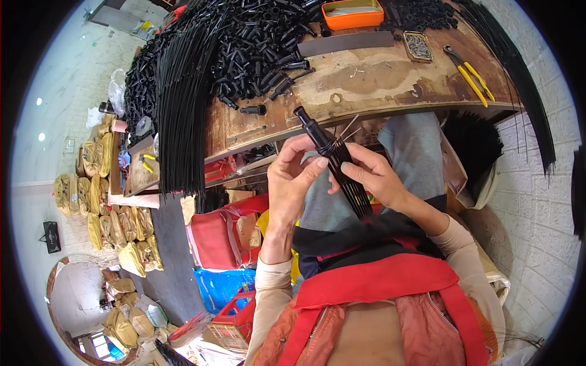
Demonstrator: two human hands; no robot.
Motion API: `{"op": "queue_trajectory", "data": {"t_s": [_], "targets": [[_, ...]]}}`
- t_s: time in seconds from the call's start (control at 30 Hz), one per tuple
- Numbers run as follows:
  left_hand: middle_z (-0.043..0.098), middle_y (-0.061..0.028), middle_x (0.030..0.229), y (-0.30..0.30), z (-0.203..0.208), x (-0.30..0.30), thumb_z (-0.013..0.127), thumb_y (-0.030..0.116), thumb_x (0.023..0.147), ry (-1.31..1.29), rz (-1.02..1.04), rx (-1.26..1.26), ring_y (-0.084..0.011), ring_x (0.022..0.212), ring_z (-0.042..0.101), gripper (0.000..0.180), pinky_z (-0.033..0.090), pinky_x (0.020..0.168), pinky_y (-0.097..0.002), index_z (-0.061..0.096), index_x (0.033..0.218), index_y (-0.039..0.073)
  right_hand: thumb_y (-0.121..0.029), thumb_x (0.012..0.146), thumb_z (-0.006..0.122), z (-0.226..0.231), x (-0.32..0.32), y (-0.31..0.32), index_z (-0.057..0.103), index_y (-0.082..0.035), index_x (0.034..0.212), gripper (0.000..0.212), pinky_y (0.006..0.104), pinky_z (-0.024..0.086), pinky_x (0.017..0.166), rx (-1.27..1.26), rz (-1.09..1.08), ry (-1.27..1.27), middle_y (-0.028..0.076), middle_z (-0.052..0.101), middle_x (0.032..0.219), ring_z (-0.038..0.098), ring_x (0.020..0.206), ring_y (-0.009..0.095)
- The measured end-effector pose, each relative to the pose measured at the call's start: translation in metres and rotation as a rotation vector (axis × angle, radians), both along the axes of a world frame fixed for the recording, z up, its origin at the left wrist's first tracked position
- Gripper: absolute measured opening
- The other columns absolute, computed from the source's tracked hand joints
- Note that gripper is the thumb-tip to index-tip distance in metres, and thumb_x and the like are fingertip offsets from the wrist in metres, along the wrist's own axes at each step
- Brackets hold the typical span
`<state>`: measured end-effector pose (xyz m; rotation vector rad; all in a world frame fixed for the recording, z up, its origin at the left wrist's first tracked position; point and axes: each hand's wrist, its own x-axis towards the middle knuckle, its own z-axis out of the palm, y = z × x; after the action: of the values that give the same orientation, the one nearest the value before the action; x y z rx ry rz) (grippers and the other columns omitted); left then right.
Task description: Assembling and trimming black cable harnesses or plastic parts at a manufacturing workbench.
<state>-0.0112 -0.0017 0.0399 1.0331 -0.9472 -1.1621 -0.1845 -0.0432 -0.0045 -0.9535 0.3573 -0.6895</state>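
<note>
In front of my lap I hold a black plastic tubular fitting [314, 130], tilted with its narrow end up and to the left. My left hand [290, 180] is closed round its lower collar, thumb pressed on the near side. A bundle of thin black rods [356, 196] runs from the collar down toward my lap. The fingers of my right hand [377, 177] pinch the rods just below the collar. A few pale rod ends [350, 126] stick out past the collar at the upper right. How the rods join the collar is hidden by my fingers.
A big heap of black fittings [256, 52] covers the wooden bench [366, 79] at the left. Long black rods [186, 110] hang over its edge. Further right are an orange box [352, 15], a small tray of metal bits [417, 46] and yellow-handled pliers [470, 76].
</note>
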Motion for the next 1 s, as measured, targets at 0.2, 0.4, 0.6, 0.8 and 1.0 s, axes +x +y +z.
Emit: {"op": "queue_trajectory", "data": {"t_s": [0.2,0.4,0.6,0.8,1.0], "targets": [[0.063,-0.011,0.115,0.013,-0.005,0.006,0.06,-0.001,0.091,0.184,-0.043,0.071,-0.0196,0.099,0.064,0.036,0.053,0.087,-0.0318,0.053,0.126,0.0,-0.003,0.097,0.055,0.012,0.011,0.012,0.05,-0.002,0.113,0.017,0.0236,0.047,0.079,-0.001,-0.167,-0.098,0.005,0.06,0.101,0.057,0.091,0.008],[0.061,-0.006,0.113,0.007,0.001,0.01,0.057,0.003,0.095,0.292,-0.044,0.166,-0.0161,0.099,0.061,0.031,0.05,0.086,-0.0281,0.053,0.126,0.002,-0.004,0.096,0.057,-0.004,0.019,-0.001,0.052,-0.002,0.107,0.012,0.0213,0.045,0.079,-0.06,-0.113,-0.133,0.002,0.061,0.098,0.055,0.089,0.005],[0.06,-0.0066,0.112,-0.001,0.004,0.014,0.058,0.005,0.095,0.332,-0.115,0.147,-0.0173,0.098,0.061,0.034,0.052,0.081,-0.03,0.05,0.128,0.002,-0.008,0.096,0.06,-0.008,0.021,-0.013,0.057,-0.001,0.109,0.015,0.0209,0.045,0.079,0.04,-0.027,-0.197,0.0,0.062,0.097,0.056,0.089,0.005],[0.06,-0.0082,0.109,-0.006,0.004,0.014,0.061,0.005,0.093,0.262,-0.072,0.166,-0.0183,0.093,0.063,0.036,0.053,0.077,-0.03,0.049,0.126,0.0,-0.007,0.095,0.061,-0.012,0.024,-0.018,0.06,0.0,0.108,0.015,0.0212,0.046,0.079,0.13,0.018,-0.209,0.0,0.063,0.096,0.057,0.089,0.005],[0.061,-0.0101,0.103,-0.013,-0.003,0.03,0.069,0.01,0.087,0.223,-0.143,0.224,-0.0199,0.081,0.066,0.048,0.056,0.065,-0.0294,0.046,0.128,-0.001,-0.006,0.092,0.065,-0.02,0.027,-0.022,0.064,0.0,0.102,0.011,0.022,0.048,0.08,0.279,0.088,-0.247,0.001,0.065,0.093,0.059,0.087,0.007]]}}
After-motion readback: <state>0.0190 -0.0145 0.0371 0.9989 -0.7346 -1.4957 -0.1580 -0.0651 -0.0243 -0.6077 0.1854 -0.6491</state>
